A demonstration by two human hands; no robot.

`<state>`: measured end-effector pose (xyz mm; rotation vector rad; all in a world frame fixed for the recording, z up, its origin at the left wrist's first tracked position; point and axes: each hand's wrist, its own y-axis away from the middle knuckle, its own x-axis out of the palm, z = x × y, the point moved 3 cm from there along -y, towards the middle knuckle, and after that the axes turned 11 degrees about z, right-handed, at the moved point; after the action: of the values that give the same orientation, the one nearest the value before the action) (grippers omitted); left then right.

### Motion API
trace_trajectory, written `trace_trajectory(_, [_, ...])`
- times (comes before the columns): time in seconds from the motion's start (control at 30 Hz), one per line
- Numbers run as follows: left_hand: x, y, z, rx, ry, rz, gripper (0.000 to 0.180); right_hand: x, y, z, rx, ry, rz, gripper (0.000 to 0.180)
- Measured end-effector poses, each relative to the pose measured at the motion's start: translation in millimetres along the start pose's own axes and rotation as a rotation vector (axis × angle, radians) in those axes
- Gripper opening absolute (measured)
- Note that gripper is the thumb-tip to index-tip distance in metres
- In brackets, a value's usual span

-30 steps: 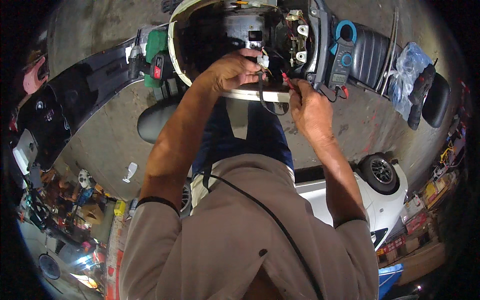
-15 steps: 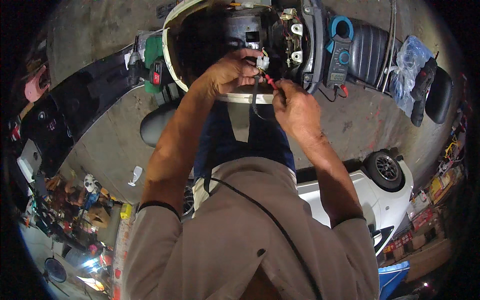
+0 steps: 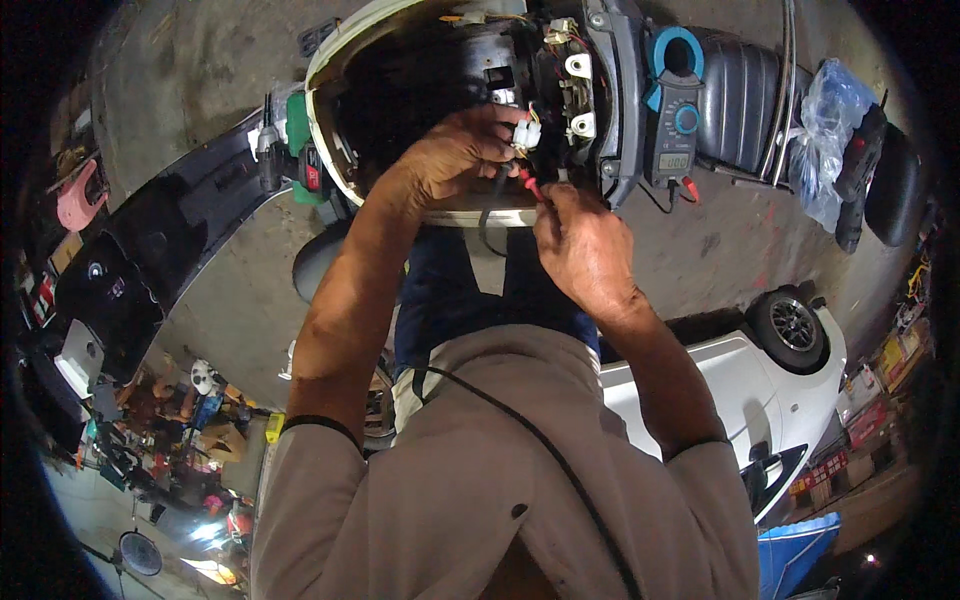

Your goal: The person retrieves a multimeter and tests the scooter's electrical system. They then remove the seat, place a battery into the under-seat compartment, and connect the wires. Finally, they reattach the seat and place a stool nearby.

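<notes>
My left hand [image 3: 465, 152] reaches over the rim of an opened vehicle body [image 3: 330, 130]. Its fingers are closed around a white plastic wire connector [image 3: 527, 134] with thin coloured wires. A black test lead [image 3: 486, 215] hangs down from those same fingers; its tip is hidden. My right hand [image 3: 590, 245] pinches a red test probe [image 3: 531, 184], angled up toward the lower side of the connector. Whether the tip touches metal inside is too small to tell. To the right, a blue and grey clamp meter [image 3: 680, 120] has its display lit and a red plug at its bottom.
Beside the meter lies a ribbed black seat [image 3: 740, 105]. A clear plastic bag [image 3: 825, 140] and a dark power tool [image 3: 858, 180] are farther right. On the left sits a green and black power tool [image 3: 302, 150] by a long dark panel [image 3: 180, 230]. A white car [image 3: 730, 390] stands behind me.
The whole view has shifted slightly, with the vehicle body now lower and farther left. Both hands keep their grips, and the red probe stays at the connector.
</notes>
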<state>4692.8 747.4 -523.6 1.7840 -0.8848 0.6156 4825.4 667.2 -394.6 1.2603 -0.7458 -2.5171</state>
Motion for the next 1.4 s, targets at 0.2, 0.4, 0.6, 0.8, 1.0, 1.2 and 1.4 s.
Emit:
trace_trajectory(0.2, [-0.7,3.2,-0.7,-0.041,0.058,0.021,0.053,-4.0,2.0,-5.2,-0.010,-0.025,0.008,0.017])
trace_trajectory(0.4, [-4.4,7.5,-0.9,-0.036,0.110,-0.022,0.051,-6.9,3.5,-4.3,0.022,-0.027,0.044,0.016])
trace_trajectory(0.6, [-14.5,8.7,5.6,-0.030,0.172,-0.083,0.045,-8.0,-3.4,0.2,0.032,0.061,0.066,0.013])
trace_trajectory(0.8, [-20.5,10.2,8.5,-0.054,0.099,-0.130,0.043,-2.4,-20.2,12.2,0.026,0.130,0.074,0.014])
trace_trajectory(1.0, [-14.0,12.1,10.2,-0.032,0.128,-0.145,0.042,7.1,-28.0,17.5,0.075,0.161,0.106,0.016])
trace_trajectory(1.2, [-9.8,12.7,11.5,-0.013,0.179,-0.140,0.043,10.4,-30.0,18.1,0.059,0.160,0.065,0.018])
trace_trajectory(1.4, [-14.8,12.4,14.8,0.000,0.209,-0.125,0.044,11.3,-31.7,18.5,0.065,0.170,0.099,0.017])
